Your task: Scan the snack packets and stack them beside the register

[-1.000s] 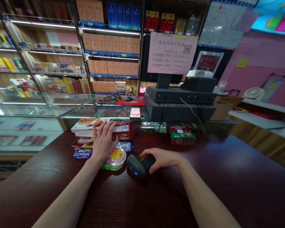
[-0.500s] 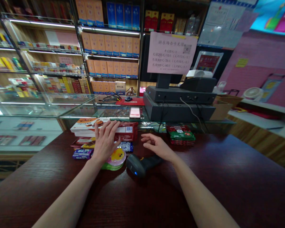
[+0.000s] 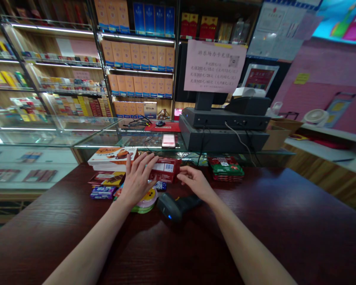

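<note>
Your left hand [image 3: 139,177]: fingers extended, loosely spread over left part of red pack [image 3: 168,170]; cannot tell whether thumb grips. Your right hand [image 3: 197,183]: thumb and forefinger narrowly parted at pack's right end; cannot tell whether touching. Red pack lies between your hands, right of white box [image 3: 102,161], toward back of dark counter [image 3: 157,253]. Nearer you: black scanner [image 3: 171,206], beside round packet [image 3: 148,200] partly hidden by left hand.

A dark counter [image 3: 154,253] carries a red box [image 3: 166,174], scanner [image 3: 171,208], purple packs [image 3: 102,192], green-topped stack [image 3: 226,169].
</note>
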Available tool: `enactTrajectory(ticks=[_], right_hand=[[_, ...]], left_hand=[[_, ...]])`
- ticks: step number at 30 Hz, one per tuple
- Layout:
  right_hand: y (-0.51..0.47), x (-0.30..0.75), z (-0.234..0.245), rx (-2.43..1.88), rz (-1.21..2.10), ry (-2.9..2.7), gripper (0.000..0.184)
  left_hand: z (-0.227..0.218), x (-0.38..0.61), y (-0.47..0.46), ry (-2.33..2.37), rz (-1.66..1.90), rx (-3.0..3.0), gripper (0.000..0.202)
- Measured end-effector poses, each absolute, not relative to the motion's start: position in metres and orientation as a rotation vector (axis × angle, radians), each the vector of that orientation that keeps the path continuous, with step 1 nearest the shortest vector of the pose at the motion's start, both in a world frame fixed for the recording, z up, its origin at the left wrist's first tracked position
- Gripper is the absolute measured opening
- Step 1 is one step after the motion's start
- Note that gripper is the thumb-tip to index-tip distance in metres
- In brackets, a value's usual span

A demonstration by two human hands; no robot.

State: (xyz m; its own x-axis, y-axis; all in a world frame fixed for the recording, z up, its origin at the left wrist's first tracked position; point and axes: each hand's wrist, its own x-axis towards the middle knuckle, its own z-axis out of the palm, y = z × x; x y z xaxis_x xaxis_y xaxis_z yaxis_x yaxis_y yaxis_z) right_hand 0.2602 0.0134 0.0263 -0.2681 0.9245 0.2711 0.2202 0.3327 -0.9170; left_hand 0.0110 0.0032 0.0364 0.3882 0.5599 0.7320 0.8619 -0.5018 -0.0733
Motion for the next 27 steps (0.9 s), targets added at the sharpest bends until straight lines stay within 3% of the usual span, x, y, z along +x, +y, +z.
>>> enactTrajectory(ticks=[14,21,27], right_hand=[[0.0137,0.2594,0.0234,-1.048,0.866,-1.654,0.022],[0.0118,0.2553,0.0221,-1.022,1.105,-1.561,0.027],[0.0137,0.2539,0.0174,-0.99,1.095,-1.551,0.025]], left_hand=[[0.0327,0.0101,0.0068,-1.237,-0.91,-2.207,0.08],[0.0321,0.0091,0.0077,-1.224,-0.913,-2.227,0.082],[0.0284,0.0076,0.0114,-1.232,-0.944,-2.282,0.081]])
